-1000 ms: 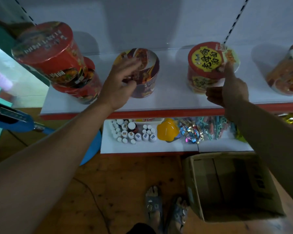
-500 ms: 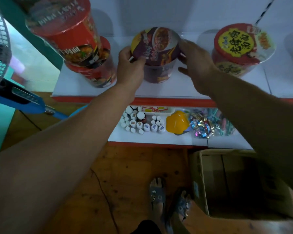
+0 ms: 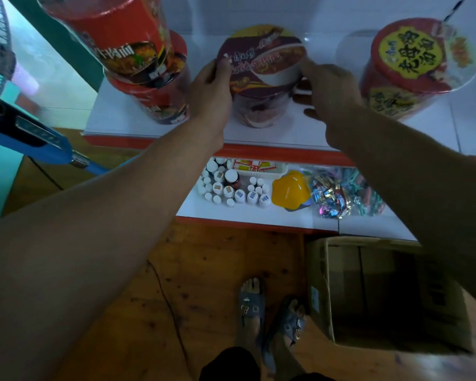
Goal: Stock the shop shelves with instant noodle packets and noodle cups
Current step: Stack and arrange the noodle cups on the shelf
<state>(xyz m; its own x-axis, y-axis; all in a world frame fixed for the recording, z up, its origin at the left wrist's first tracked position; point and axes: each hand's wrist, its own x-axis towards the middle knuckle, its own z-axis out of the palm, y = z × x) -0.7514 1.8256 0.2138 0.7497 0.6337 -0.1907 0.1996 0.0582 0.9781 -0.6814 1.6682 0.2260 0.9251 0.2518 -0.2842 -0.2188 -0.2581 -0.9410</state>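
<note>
A purple noodle cup [image 3: 261, 67] stands on the white shelf [image 3: 300, 133] in the middle. My left hand [image 3: 212, 92] grips its left side at the lid's rim. My right hand [image 3: 327, 89] holds its right side, fingers curled round the wall. Two red noodle cups [image 3: 127, 45] are stacked to the left, the upper one tilted. A red and yellow noodle cup [image 3: 421, 64] stands to the right.
The lower shelf holds several small white bottles [image 3: 228, 188], a yellow cap [image 3: 290, 191] and wrapped sweets [image 3: 333, 196]. An open cardboard box [image 3: 385, 295] sits on the wooden floor at the right, beside my sandalled feet. A blue fan [image 3: 25, 133] stands at the left.
My right hand left the red and yellow cup and moved left onto the purple cup. My left hand settled on the cup's left side. The view shifted closer.
</note>
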